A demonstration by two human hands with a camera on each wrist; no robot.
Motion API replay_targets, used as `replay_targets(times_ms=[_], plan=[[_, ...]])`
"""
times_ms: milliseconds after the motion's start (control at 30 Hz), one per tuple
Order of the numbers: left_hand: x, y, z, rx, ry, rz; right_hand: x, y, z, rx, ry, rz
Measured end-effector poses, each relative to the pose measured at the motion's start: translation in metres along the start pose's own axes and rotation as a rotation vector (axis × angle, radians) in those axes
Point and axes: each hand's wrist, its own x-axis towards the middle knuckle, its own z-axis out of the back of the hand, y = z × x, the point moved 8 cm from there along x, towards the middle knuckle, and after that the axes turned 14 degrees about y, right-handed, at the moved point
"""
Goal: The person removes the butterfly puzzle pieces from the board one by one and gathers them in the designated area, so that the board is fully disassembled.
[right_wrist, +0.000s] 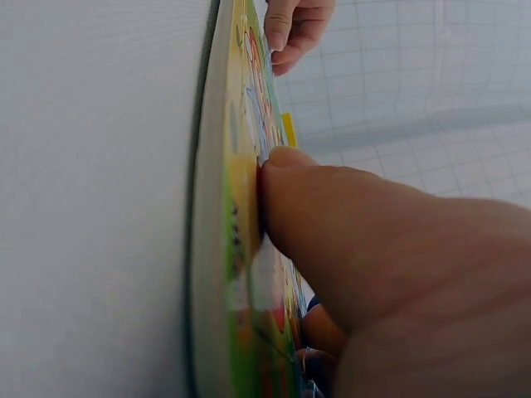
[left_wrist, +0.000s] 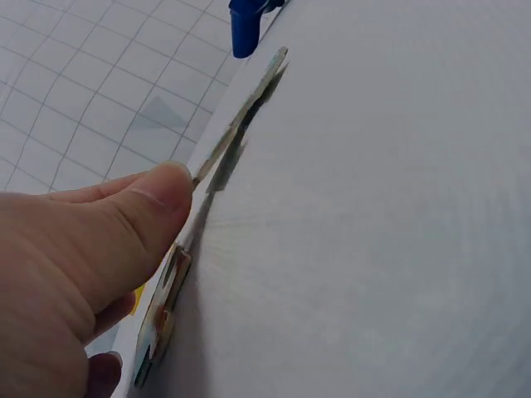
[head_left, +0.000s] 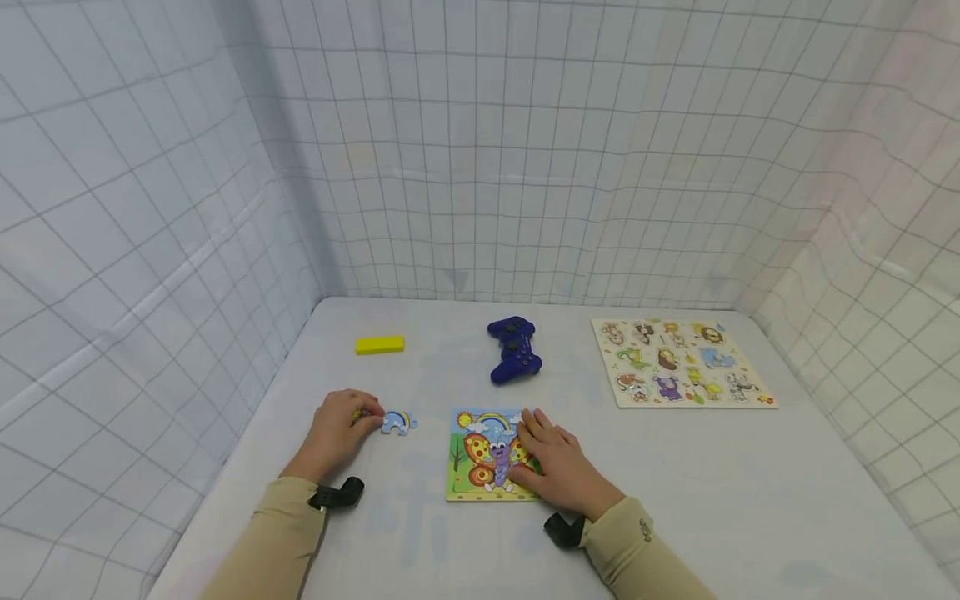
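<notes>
— Hands first: what is each one doing?

— Right hand [head_left: 558,468] lies palm down, fingers extended, on the butterfly puzzle [head_left: 486,457]. It covers the 3 o'clock side, with its thumb on the butterfly and its fingertips up near the 1 o'clock corner.

— So where does the puzzle sit from that hand?

— At 9 o'clock, and partly beneath it.

— And the other one?

— Left hand [head_left: 341,429] is well apart from the puzzle, at 9 o'clock from it. Thumb and forefinger are brought together, pinching one end of a rainbow piece [head_left: 397,418]. That piece sticks out toward 3 o'clock, between the left hand and the puzzle, touching only the hand.

— Is something else by that hand?

— Another thin edge [left_wrist: 177,278] shows below the thumb in the left wrist view. It looks like a second piece, but edge-on I can't tell whether the fingers touch it.

— And farther off?

— From the right hand, an animal board [head_left: 651,375] at 2 o'clock. From the puzzle, a blue controller [head_left: 515,351] at 12. From the left hand, a yellow block [head_left: 380,345] at 1. All lie on the white table [head_left: 480,550]; gridded cloth [head_left: 480,167] hangs behind.
</notes>
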Motion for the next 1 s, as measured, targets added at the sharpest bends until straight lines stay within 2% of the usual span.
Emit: replay_targets(times_ms=[367,833,1000], plan=[[-0.0004,0.0024,-0.0048,-0.004,0.040,0.007,0.0014,-0.0029,-0.0028,-0.001,-0.002,-0.003],[0.0000,-0.0021,-0.0031,-0.021,0.046,0.001,0.0013,-0.0042,-0.0032,-0.011,-0.007,-0.006],[-0.0021,-0.0052,-0.0014,-0.007,0.035,0.033,0.0013,-0.0024,-0.0033,-0.007,-0.005,-0.003]])
